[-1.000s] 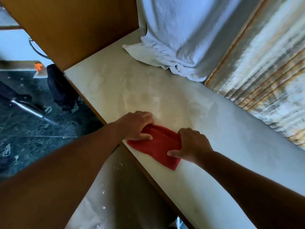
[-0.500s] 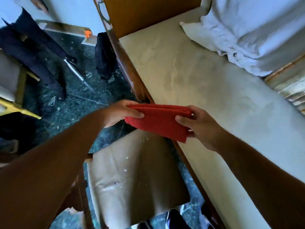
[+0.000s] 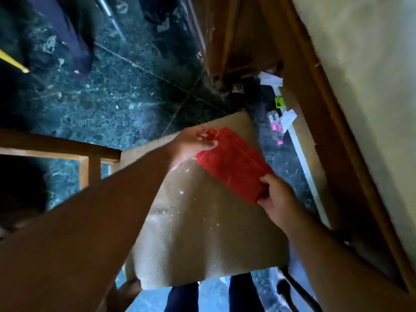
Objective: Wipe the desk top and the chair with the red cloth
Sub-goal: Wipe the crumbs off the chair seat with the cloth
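The folded red cloth (image 3: 234,165) is stretched between both hands above the far right part of the chair seat. My left hand (image 3: 193,144) pinches its far end. My right hand (image 3: 278,198) grips its near end. The chair (image 3: 202,239) has a beige woven seat cushion speckled with white crumbs and a wooden frame at the left. The pale desk top (image 3: 371,75) with its brown wooden edge runs along the right side. Whether the cloth touches the seat is unclear.
The floor (image 3: 108,95) is dark green stone with scattered debris. Under the desk lie paper scraps, a small plastic bottle (image 3: 275,127) and a yellow-green item. A person's dark trouser legs stand at the upper left; my own legs show below the seat.
Both hands lifted the red cloth off the desk top and carried it left and down over the chair seat. The view swung from the desk to the chair and floor.
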`<state>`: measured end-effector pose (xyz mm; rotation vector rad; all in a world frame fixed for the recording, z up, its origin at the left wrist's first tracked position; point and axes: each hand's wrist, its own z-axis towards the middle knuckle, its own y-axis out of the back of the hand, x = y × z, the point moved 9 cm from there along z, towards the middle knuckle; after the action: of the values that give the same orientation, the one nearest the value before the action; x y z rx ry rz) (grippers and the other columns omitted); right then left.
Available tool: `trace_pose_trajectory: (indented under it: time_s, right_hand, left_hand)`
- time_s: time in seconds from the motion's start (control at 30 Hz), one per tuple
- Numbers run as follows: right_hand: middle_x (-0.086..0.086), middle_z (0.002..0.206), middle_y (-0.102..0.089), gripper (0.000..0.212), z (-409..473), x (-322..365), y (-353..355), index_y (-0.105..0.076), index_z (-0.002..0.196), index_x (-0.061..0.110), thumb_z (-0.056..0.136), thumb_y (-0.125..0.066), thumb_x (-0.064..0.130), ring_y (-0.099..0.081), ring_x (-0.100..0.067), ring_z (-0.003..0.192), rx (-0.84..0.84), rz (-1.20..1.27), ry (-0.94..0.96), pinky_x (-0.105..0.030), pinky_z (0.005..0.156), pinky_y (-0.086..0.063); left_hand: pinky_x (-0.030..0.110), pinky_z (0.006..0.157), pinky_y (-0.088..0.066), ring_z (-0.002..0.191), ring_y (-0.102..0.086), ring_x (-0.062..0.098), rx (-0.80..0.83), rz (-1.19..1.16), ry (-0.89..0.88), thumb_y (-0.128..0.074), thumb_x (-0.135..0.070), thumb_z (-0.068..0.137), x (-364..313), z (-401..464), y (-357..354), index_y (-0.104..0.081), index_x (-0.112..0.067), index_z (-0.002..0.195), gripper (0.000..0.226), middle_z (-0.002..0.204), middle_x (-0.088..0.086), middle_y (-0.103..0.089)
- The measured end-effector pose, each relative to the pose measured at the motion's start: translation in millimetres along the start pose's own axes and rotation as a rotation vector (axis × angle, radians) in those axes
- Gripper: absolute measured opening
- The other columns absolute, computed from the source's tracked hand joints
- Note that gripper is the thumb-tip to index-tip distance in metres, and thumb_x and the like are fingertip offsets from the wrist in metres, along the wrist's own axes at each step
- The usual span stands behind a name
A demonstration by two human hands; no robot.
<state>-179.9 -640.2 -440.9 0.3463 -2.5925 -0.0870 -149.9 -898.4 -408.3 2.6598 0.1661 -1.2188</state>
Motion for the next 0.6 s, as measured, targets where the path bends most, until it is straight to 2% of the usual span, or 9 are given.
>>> trace_pose_trajectory:
  time_s: [0.03,0.1,0.17,0.27,0.33,0.37,0.43,0.53,0.6]
  right_hand:
    - [-0.014,0.114,-0.064,0.025,6.9,-11.6,9.0,-0.06,0.115,0.013,0.09,-0.06,0.019,-0.063,-0.03,0.102,-0.005,-0.202,0.041,-0.04,0.075,-0.055]
    - [-0.015,0.101,-0.065,0.031,13.8,-5.3,16.6,-0.064,0.1,0.014,0.084,-0.068,0.04,-0.064,-0.034,0.095,-0.113,-0.977,0.406,-0.034,0.069,-0.05]
    - [-0.012,0.106,-0.062,0.051,0.9,15.3,-3.2,-0.063,0.11,0.016,0.077,-0.067,0.054,-0.06,-0.033,0.096,-0.247,-1.297,0.84,-0.037,0.075,-0.048]
    - [-0.015,0.15,-0.038,0.083,9.7,13.4,-62.8,-0.04,0.145,0.024,0.077,-0.051,0.069,-0.038,-0.034,0.135,-0.078,-1.395,1.078,-0.042,0.103,-0.036]
    - [-0.015,0.162,-0.009,0.096,30.1,-4.3,-92.0,-0.017,0.154,0.027,0.076,-0.047,0.075,-0.009,-0.036,0.147,0.018,-1.543,1.056,-0.046,0.114,-0.015]
    - [-0.016,0.162,-0.004,0.096,37.5,-13.0,-99.3,-0.013,0.155,0.025,0.078,-0.046,0.072,-0.004,-0.038,0.148,0.016,-1.554,1.062,-0.048,0.116,-0.009]
    - [-0.02,0.161,-0.009,0.084,42.8,-27.5,-101.8,-0.017,0.154,0.02,0.086,-0.046,0.061,-0.008,-0.04,0.147,-0.061,-1.535,1.099,-0.047,0.119,-0.006]
    - [-0.02,0.157,-0.024,0.06,29.3,-31.7,-100.1,-0.034,0.15,0.017,0.095,-0.044,0.042,-0.023,-0.043,0.143,-0.143,-1.452,1.208,-0.045,0.117,-0.016]
    - [-0.018,0.152,-0.036,0.051,22.9,-18.8,-99.6,-0.044,0.144,0.013,0.097,-0.044,0.031,-0.032,-0.038,0.14,-0.136,-1.285,1.243,-0.035,0.117,-0.02]
  left_hand:
    - [0.018,0.066,-0.057,0.083,-0.068,0.006,0.028,0.062,0.018,-0.067,-0.022,0.094,12.2,6.9,1.8,-0.067,-0.023,0.116,0.022,0.109,-0.001,-0.072]
    - [0.034,0.089,-0.057,0.102,-0.067,0.017,-0.05,0.412,0.004,-0.065,-0.036,0.093,42.1,12.8,30.7,-0.065,-0.026,0.122,0.031,0.121,0.001,-0.069]
    - [0.043,0.103,-0.047,0.121,-0.06,0.031,-0.256,0.832,-0.033,-0.063,-0.044,0.092,69.7,11.5,74.9,-0.054,-0.025,0.138,0.051,0.136,0.007,-0.062]
    - [0.048,0.112,-0.033,0.138,-0.043,0.038,-0.425,0.982,-0.066,-0.054,-0.054,0.093,109.2,17.7,119.7,-0.039,-0.017,0.15,0.07,0.152,0.018,-0.044]
    - [0.051,0.116,-0.027,0.143,-0.034,0.04,-0.433,1.043,-0.051,-0.041,-0.063,0.093,127.6,28.5,126.3,-0.031,-0.015,0.154,0.079,0.157,0.021,-0.035]
    - [0.051,0.116,-0.028,0.142,-0.035,0.04,-0.45,1.053,-0.055,-0.035,-0.065,0.092,133.0,33.3,126.8,-0.03,-0.014,0.154,0.08,0.156,0.021,-0.036]
    - [0.05,0.111,-0.032,0.136,-0.043,0.04,-0.495,1.012,-0.089,-0.031,-0.066,0.088,138.3,37.0,126.6,-0.037,-0.014,0.151,0.082,0.151,0.021,-0.044]
    - [0.048,0.104,-0.037,0.127,-0.052,0.04,-0.527,0.96,-0.143,-0.031,-0.065,0.086,140.3,36.2,126.7,-0.046,-0.012,0.145,0.081,0.145,0.021,-0.051]
    - [0.048,0.103,-0.037,0.125,-0.054,0.04,-0.516,0.961,-0.144,-0.03,-0.065,0.086,143.3,39.4,128.6,-0.048,-0.012,0.144,0.08,0.144,0.02,-0.052]
